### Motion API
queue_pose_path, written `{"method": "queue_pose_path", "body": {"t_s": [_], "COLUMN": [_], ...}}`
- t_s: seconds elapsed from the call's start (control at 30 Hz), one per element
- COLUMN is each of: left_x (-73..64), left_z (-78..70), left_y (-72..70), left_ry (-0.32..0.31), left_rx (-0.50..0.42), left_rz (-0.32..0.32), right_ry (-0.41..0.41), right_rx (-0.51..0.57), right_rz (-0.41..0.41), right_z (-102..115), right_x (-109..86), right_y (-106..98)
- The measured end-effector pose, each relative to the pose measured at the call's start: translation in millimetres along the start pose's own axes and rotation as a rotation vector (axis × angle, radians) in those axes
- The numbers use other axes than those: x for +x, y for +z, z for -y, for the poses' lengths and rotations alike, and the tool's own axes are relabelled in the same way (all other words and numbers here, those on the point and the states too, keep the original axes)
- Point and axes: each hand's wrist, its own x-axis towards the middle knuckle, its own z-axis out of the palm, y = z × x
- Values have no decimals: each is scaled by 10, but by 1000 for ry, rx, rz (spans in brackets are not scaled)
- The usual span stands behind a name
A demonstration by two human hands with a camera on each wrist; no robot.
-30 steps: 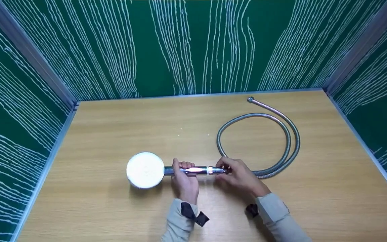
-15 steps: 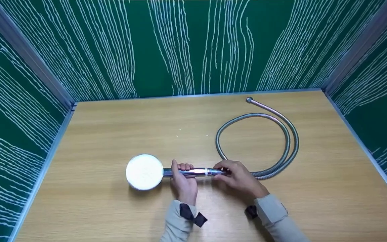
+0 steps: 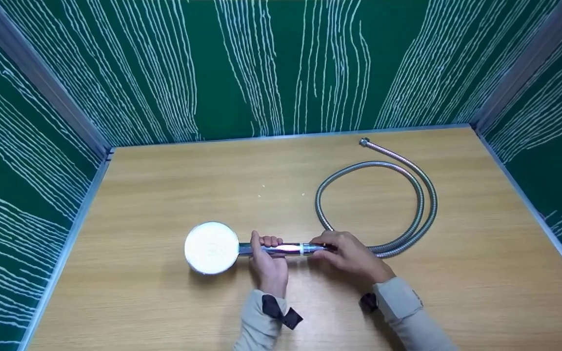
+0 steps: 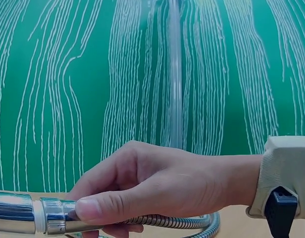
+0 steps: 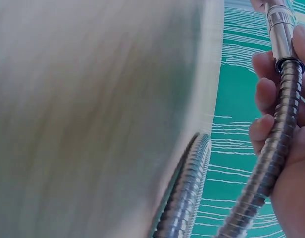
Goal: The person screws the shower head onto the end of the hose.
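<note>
Fingers (image 3: 272,240) curl: our left hand (image 3: 270,270) grips the shower head (image 3: 244,249) by its handle (image 3: 291,249), our right hand (image 3: 351,258) pinches the hose (image 5: 282,129) by its end at the handle's tip. The round white face (image 3: 211,248) sits left of our hands; past our right hand, the hose loops on the table (image 3: 164,190).

this looks like a small work booth. green walls (image 3: 222,97) streaked with wavy white lines (image 3: 420,78) enclose the wooden table (image 3: 164,195) at its back, left and right, with grey posts (image 3: 37,73) at its far corners.
</note>
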Motion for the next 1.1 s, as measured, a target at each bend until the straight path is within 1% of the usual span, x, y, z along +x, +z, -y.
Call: {"method": "queue_pose_path", "body": {"t_s": [0.13, 0.23, 0.33, 0.5, 0.67, 0.97, 1.07, 1.1], "left_x": [-13, -26, -43, -63, -63, -66, -76, -83], "left_z": [3, 10, 15, 1, 2, 10, 13, 17], "left_y": [-1, 3, -1, -2, 33, 68, 78, 82], "left_ry": [-10, -24, -31, -32, -45, -53, -47, -43], "left_rx": [-4, -6, -7, -19, -12, 3, -2, -3], "left_rz": [16, 23, 21, 0, -4, -28, -28, -18], "right_ry": [27, 37, 32, 7, 4, 11, -4, -18], "right_rx": [20, 51, 64, 74, 63, 43, 33, 30], "right_rz": [10, -15, -38, -54, -76, -67, -71, -76], "right_z": [41, 54, 55, 61, 66, 82, 80, 79], "right_x": [-15, -40, -63, -83, -93, -97, -99, -99], "right_y": [-13, -6, 7, 10, -21, -82, -95, -98]}}
